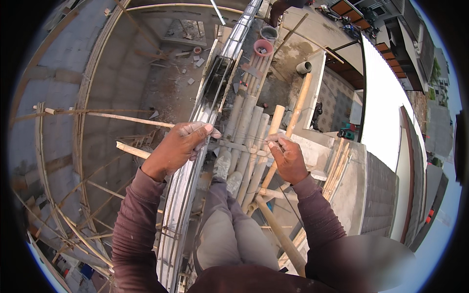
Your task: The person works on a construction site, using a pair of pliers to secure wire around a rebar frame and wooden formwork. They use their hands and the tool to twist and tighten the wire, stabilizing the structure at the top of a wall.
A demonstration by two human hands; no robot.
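A thin dark wire [250, 138] runs between my two hands above the bamboo poles. My left hand [183, 148] pinches one end of it between thumb and fingers, over the steel reinforcing bars [175, 215] along the wall top. On the other side, my right hand [288, 157] is closed on the wire's other part, thumb against the curled fingers. Below the hands, my dusty shoes [222, 165] stand on a walkway of bamboo poles [255, 141] beside the bars. The exact wire ends inside my fingers are hidden.
A pink bucket [263, 48] and a grey bucket [268, 33] stand farther along the walkway, near another person's leg [278, 10]. Left lies a deep, rubble-strewn room [168, 93] with bamboo scaffolding [129, 118]. A thick bamboo pole [299, 105] slants up at right.
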